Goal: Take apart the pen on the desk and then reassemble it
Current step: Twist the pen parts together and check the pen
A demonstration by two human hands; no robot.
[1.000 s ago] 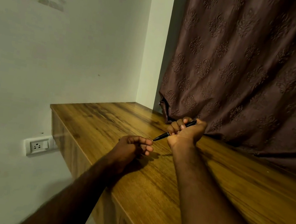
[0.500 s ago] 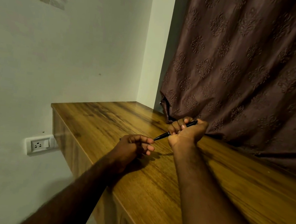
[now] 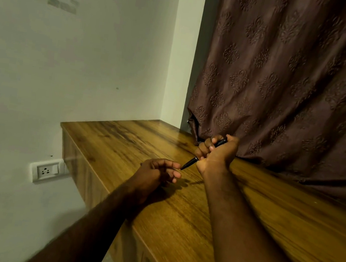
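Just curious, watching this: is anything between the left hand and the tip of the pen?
Nothing visible. The right hand grips the pen above the desk, tip pointing down-left. The left hand has its fingertips right at the tip; whether they touch it is unclear.

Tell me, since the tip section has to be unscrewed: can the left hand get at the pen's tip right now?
Probably yes. The left hand sits just at the tip of the pen, which the right hand holds above the desk; nothing lies between them.
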